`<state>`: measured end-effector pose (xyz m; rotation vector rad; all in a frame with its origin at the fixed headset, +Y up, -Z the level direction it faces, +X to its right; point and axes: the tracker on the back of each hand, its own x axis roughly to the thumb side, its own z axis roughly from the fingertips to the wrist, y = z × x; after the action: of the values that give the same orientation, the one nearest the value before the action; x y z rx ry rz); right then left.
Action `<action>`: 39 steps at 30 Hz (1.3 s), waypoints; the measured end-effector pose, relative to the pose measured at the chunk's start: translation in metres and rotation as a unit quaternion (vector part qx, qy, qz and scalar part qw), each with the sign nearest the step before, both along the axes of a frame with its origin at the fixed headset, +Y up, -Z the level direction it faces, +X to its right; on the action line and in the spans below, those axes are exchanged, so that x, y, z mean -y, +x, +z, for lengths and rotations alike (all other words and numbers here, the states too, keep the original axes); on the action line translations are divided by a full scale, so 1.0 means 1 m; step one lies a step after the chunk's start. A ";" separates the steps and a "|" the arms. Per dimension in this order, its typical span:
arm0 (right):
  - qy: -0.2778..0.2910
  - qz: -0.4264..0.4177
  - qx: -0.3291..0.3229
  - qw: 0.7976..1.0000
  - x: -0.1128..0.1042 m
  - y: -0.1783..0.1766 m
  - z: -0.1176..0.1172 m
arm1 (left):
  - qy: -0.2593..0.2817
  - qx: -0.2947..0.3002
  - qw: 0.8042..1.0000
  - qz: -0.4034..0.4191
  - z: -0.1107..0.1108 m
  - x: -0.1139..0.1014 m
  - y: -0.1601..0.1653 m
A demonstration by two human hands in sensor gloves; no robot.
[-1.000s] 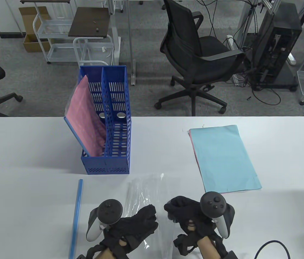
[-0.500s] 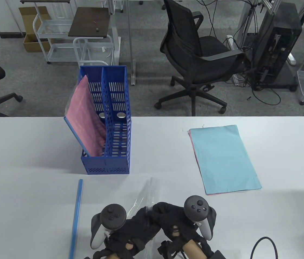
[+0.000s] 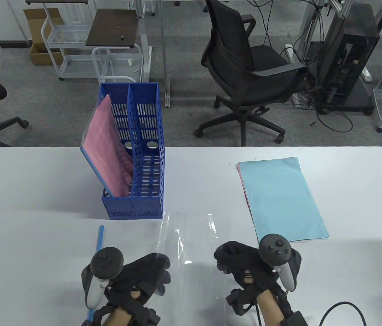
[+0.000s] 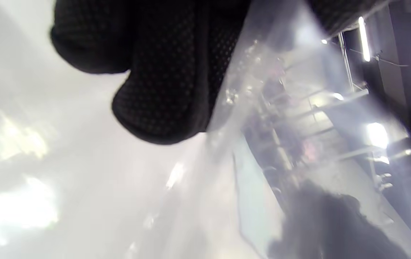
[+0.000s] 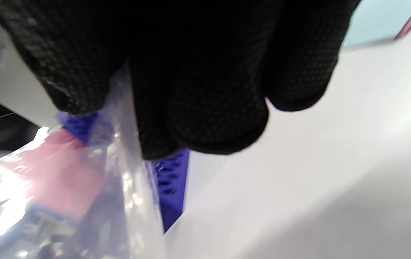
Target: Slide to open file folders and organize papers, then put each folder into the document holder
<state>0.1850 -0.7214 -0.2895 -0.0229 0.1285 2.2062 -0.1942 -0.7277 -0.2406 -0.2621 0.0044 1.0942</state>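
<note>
A clear plastic file folder (image 3: 191, 251) is stretched between my two hands near the table's front edge. My left hand (image 3: 150, 271) grips its left edge; the clear sheet (image 4: 263, 108) runs past my curled fingers (image 4: 162, 90). My right hand (image 3: 235, 263) pinches the right edge (image 5: 126, 172) between thumb and fingers (image 5: 205, 108). The folder's blue slide bar (image 3: 98, 251) lies loose on the table to the left. The blue document holder (image 3: 133, 200) stands behind, with a pink-filled folder (image 3: 108, 152) leaning in its left slot. A light blue paper stack (image 3: 281, 200) lies to the right.
The white table (image 3: 24, 190) ends at its far edge behind the holder. An office chair (image 3: 245, 78), carts and a computer tower stand on the floor beyond. A black cable (image 3: 343, 309) curls at the front right corner.
My hands were together over the folder half a second ago; now they have pulled apart, left hand leftward and right hand rightward, spreading the clear folder flat between them.
</note>
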 end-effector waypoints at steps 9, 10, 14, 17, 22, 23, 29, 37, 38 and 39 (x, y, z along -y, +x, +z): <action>0.016 0.130 0.152 0.980 0.001 0.056 -0.005 | -0.034 -0.088 0.994 -0.050 -0.009 0.001 -0.068; 0.017 0.149 0.159 0.976 0.002 0.058 -0.006 | -0.043 -0.090 0.994 -0.053 -0.010 0.003 -0.073; 0.014 0.188 0.170 0.967 0.006 0.059 -0.010 | -0.064 -0.105 0.989 -0.086 -0.012 0.008 -0.084; 0.009 0.209 0.164 0.964 0.011 0.054 -0.013 | -0.081 -0.104 0.986 -0.103 -0.015 0.012 -0.087; -0.002 0.260 0.151 0.954 0.020 0.042 -0.017 | -0.099 -0.113 0.977 -0.150 -0.017 0.016 -0.087; -0.004 0.264 0.149 0.953 0.021 0.040 -0.018 | -0.101 -0.112 0.976 -0.157 -0.017 0.016 -0.086; -0.014 0.317 0.134 0.939 0.028 0.029 -0.021 | -0.116 -0.103 0.970 -0.185 -0.020 0.020 -0.081; -0.032 0.372 0.127 0.919 0.032 0.025 -0.022 | -0.117 -0.106 0.966 -0.204 -0.020 0.020 -0.080; -0.035 0.387 0.138 0.911 0.029 0.026 -0.021 | -0.110 -0.112 0.964 -0.215 -0.019 0.018 -0.080; -0.033 0.395 0.144 0.907 0.027 0.027 -0.020 | -0.104 -0.117 0.962 -0.222 -0.018 0.016 -0.080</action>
<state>0.2123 -0.7486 -0.3095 -0.5208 0.0242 2.9717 -0.2739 -0.7435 -0.2590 -0.3020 0.3753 0.6692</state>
